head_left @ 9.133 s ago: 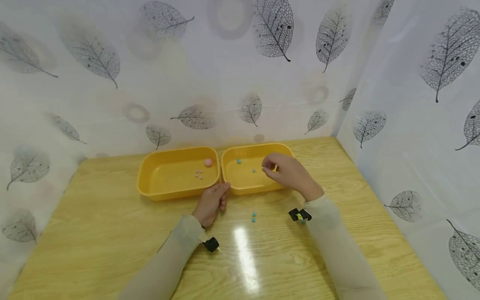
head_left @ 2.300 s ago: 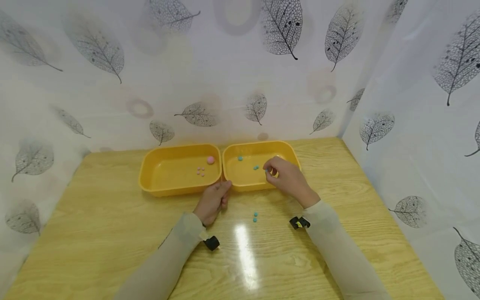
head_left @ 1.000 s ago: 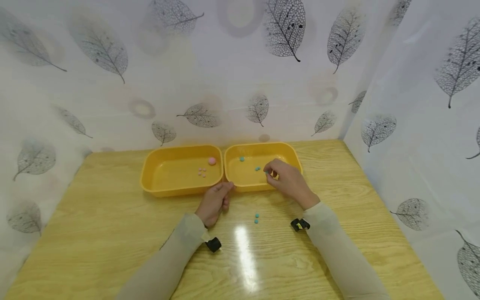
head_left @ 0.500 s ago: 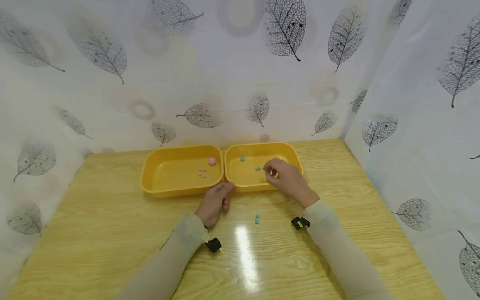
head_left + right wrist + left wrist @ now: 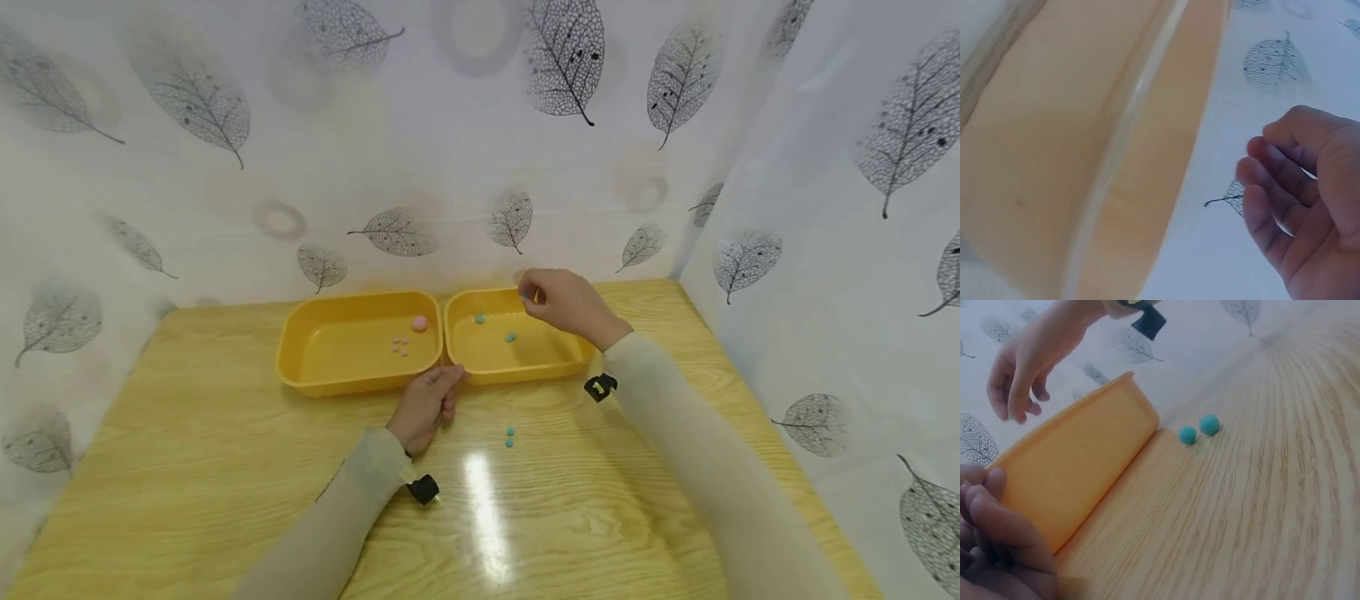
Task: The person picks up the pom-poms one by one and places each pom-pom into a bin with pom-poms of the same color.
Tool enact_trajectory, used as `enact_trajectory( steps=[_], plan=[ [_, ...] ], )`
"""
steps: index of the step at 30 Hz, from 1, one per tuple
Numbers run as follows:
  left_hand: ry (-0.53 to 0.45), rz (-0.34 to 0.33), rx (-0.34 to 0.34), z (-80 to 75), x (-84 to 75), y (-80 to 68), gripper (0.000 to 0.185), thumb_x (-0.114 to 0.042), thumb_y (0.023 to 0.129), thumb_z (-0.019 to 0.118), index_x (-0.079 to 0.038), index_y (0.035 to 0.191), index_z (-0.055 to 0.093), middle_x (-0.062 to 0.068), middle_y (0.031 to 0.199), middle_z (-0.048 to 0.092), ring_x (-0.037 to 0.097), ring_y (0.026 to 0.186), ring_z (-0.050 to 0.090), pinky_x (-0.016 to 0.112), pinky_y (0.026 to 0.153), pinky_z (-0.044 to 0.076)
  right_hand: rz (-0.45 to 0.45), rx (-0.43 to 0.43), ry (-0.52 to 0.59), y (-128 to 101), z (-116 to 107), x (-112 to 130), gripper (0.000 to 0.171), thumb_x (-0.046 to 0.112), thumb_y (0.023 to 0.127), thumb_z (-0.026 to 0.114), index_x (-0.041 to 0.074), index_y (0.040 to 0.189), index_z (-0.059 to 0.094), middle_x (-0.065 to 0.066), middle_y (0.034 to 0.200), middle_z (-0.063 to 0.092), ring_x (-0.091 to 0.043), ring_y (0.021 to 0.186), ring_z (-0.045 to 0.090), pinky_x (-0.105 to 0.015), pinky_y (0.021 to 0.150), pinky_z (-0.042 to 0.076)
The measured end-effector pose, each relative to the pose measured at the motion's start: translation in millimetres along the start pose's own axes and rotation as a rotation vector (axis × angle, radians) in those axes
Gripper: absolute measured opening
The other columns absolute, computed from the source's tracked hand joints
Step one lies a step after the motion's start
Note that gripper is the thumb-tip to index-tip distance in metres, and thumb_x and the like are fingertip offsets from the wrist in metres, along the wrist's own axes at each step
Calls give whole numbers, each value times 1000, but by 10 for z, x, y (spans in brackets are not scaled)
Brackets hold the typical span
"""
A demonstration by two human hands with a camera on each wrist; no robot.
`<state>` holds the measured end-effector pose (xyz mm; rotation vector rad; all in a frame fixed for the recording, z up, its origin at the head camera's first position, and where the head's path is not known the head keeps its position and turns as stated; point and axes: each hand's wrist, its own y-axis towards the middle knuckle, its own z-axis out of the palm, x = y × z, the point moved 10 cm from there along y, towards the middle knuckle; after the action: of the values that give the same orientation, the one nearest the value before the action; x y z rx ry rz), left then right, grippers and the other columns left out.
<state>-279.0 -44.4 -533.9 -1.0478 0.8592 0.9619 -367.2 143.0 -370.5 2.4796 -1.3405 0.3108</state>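
Two yellow trays stand side by side on the wooden table. The left tray (image 5: 352,385) holds a pink ball (image 5: 419,323) and a few small pink beads (image 5: 400,346). The right tray (image 5: 525,375) (image 5: 1079,469) (image 5: 1085,125) holds teal beads (image 5: 510,337). My right hand (image 5: 558,302) (image 5: 1022,369) (image 5: 1297,200) hovers above that tray's far rim, fingers loosely curled, with nothing visible in them. My left hand (image 5: 427,404) (image 5: 997,544) rests on the table, fingertips against the right tray's near corner. Two teal beads (image 5: 509,437) (image 5: 1199,429) lie on the table in front of it.
Leaf-patterned white curtains (image 5: 465,167) close off the back and the right side (image 5: 840,250) of the table. Bare wooden tabletop (image 5: 187,467) stretches to the left and toward me. Black wrist mounts (image 5: 423,488) sit on both sleeves.
My right hand has risen from inside the right tray and moved back to above its far rim. The left hand and the beads on the table have stayed put.
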Motion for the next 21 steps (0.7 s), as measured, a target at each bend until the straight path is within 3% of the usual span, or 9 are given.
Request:
enact_trajectory(
  steps=[5, 9, 15, 21],
  plan=[
    [0, -1, -11, -14, 3, 8, 28, -29, 105, 64, -3, 113, 71, -2, 72, 48, 8, 61, 44, 19, 53, 42, 3, 167, -43, 146, 355, -82, 7, 12, 100, 65, 10, 105, 70, -3, 99, 72, -21, 89, 66, -41, 82, 55],
    [0, 5, -11, -5, 2, 9, 28, -30, 104, 65, -3, 112, 71, -2, 71, 48, 8, 60, 44, 19, 53, 42, -10, 253, -99, 163, 586, -121, 6, 14, 98, 67, 12, 100, 72, -2, 99, 71, -18, 85, 62, -38, 82, 54],
    [0, 0, -20, -14, 4, 12, 25, -28, 104, 65, -4, 111, 72, -1, 71, 48, 8, 58, 44, 19, 52, 42, 2, 280, -126, 165, 708, -130, 9, 10, 93, 68, 15, 86, 68, 1, 87, 66, -17, 77, 55, -35, 75, 49],
    [-9, -4, -15, -19, -17, 10, 23, -26, 104, 64, -5, 110, 72, -1, 70, 48, 8, 59, 43, 20, 51, 41, 8, 329, -139, 144, 823, -105, 8, 11, 94, 69, 14, 87, 71, 0, 88, 68, -18, 79, 55, -35, 78, 50]
  ],
)
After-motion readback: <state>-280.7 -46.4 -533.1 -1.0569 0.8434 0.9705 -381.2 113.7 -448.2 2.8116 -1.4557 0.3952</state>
